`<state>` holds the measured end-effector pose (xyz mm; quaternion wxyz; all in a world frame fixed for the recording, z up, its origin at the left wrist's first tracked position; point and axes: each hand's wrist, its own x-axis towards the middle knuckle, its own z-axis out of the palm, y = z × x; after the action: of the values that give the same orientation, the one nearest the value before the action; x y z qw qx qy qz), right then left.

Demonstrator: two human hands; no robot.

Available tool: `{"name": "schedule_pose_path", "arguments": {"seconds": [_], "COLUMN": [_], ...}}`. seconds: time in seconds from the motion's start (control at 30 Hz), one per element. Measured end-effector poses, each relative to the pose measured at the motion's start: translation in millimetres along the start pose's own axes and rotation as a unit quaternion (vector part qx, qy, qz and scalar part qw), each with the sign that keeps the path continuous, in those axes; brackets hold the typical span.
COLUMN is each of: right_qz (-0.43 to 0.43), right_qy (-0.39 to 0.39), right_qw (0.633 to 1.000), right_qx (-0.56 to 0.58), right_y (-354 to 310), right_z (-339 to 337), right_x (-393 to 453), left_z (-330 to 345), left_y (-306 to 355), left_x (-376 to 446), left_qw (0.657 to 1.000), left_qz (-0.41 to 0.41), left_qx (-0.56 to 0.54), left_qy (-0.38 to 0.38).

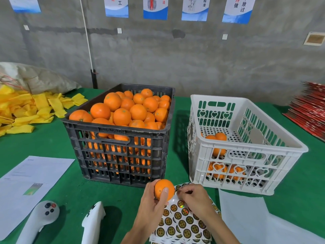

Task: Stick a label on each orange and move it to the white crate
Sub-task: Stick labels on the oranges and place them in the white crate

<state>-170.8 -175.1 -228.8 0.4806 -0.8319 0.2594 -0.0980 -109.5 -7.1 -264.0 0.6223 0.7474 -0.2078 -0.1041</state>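
as left hand (153, 199) grips orange (162, 188), right hand (193, 196) curled

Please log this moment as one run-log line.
left hand: holds orange | right hand: picking label off sheet | white crate: few oranges

Bright orange fruit (163, 189) sits in the left hand (152, 205). Under the right hand (194, 199), a white sheet (182, 222) carries round black-and-gold stickers. Beyond the hands, a black crate (121, 152) and a white crate (246, 155) with heart cutouts stand on green cloth (52, 147).
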Motion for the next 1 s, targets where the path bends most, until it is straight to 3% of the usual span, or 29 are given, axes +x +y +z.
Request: {"name": "schedule_pose_path", "arguments": {"seconds": [0.13,0.33,0.43,0.53,0.67,0.77,0.87,0.93,1.0], "right_qz": [-0.085,-0.233,-0.310,-0.350,-0.338,-0.280,-0.259,-0.282,-0.298], "right_qy": [0.124,0.149,0.130,0.195,0.356,0.367,0.379,0.387,0.382], "right_qw": [0.987,0.960,0.941,0.894,0.837,0.850,0.842,0.830,0.827], "right_qx": [0.048,0.046,-0.027,-0.200,-0.243,-0.254,-0.283,-0.288,-0.284], "right_y": [-12.8,-58.0,-77.7,-94.5,-125.1,-138.2,-135.1,-128.7,-124.1], "right_z": [5.4,-16.2,-43.8,-62.9,-91.7,-117.1,-131.6,-135.0,-133.0], "right_x": [-15.2,-42.6,-51.6,-52.3,-32.8,-13.6,0.9,8.1,12.5], "left_z": [-1.0,4.9,5.6,9.6,20.0,21.4,3.5,-17.8,-42.1], "left_y": [12.2,65.4,110.7,155.9,211.3,239.6,249.0,245.2,236.1], "left_x": [-0.4,1.2,10.4,26.6,60.1,93.6,137.0,168.6,193.3], "left_qw": [1.000,0.993,0.985,0.983,0.984,0.972,0.953,0.927,0.882], "left_qz": [0.002,0.027,0.062,0.084,0.161,0.212,0.274,0.250,0.131], "left_qx": [-0.002,-0.119,-0.160,-0.162,-0.026,0.035,0.128,0.275,0.450], "left_qy": [0.008,0.001,-0.014,-0.032,-0.072,-0.100,0.007,0.054,0.056]}}
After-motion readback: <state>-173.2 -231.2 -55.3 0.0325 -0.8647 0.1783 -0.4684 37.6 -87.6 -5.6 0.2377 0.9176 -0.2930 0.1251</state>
